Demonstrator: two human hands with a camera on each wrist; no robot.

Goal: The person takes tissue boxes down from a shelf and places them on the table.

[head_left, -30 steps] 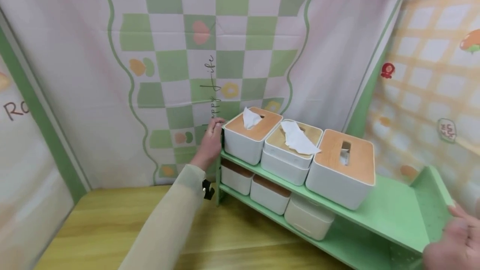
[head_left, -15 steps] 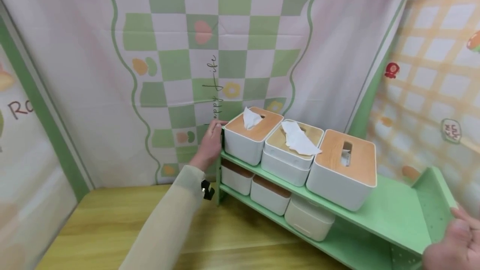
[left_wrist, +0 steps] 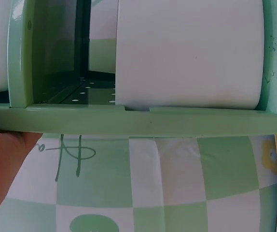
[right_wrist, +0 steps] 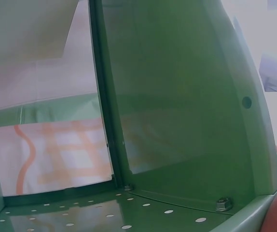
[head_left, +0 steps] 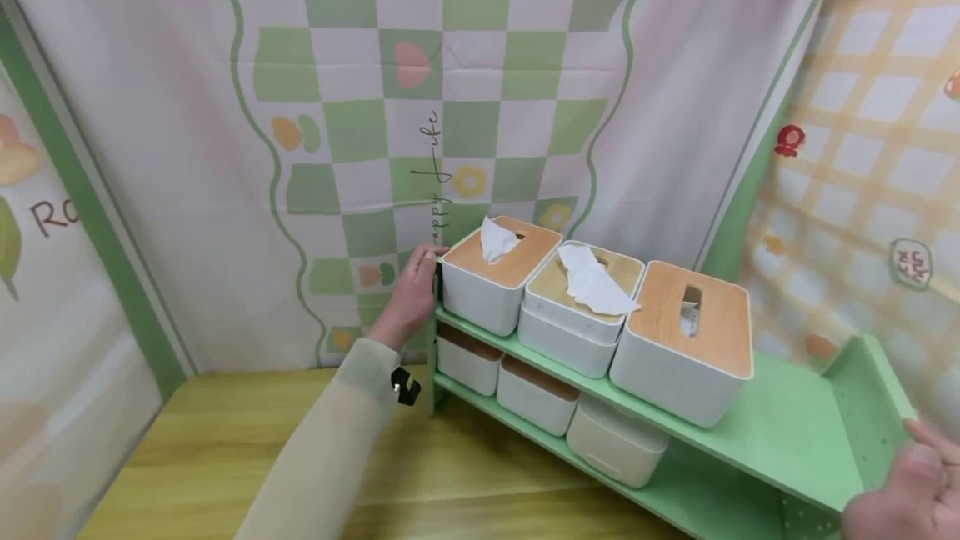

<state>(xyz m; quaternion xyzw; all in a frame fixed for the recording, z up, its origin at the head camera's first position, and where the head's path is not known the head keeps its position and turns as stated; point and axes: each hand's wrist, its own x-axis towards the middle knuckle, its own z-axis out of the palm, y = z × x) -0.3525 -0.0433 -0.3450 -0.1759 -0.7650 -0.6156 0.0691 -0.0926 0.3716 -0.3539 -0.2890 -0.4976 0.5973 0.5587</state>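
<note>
A green two-tier shelf (head_left: 798,419) stands at an angle on the table. My left hand (head_left: 407,294) grips its left end panel near the top; in the left wrist view that hand (left_wrist: 6,166) meets the green frame. At the far right my right hand (head_left: 903,486) holds the right end panel, its lower part cut off by the frame. On the top tier sit three tissue boxes with wooden lids: a left one (head_left: 480,298), a middle one (head_left: 566,348) and a right one (head_left: 675,382). White tissue sticks out of the left and middle boxes.
Two white boxes with brown tops, one left (head_left: 468,367) and one beside it (head_left: 534,402), share the lower tier with a cream box (head_left: 617,448). The wood-grain table (head_left: 225,440) ends at a printed curtain (head_left: 187,232); another curtain (head_left: 847,207) hangs at the right.
The shelf's left end, with my left hand on it, has shifted slightly left against the back curtain. The boxes have moved along with it. Both hands keep their hold.
</note>
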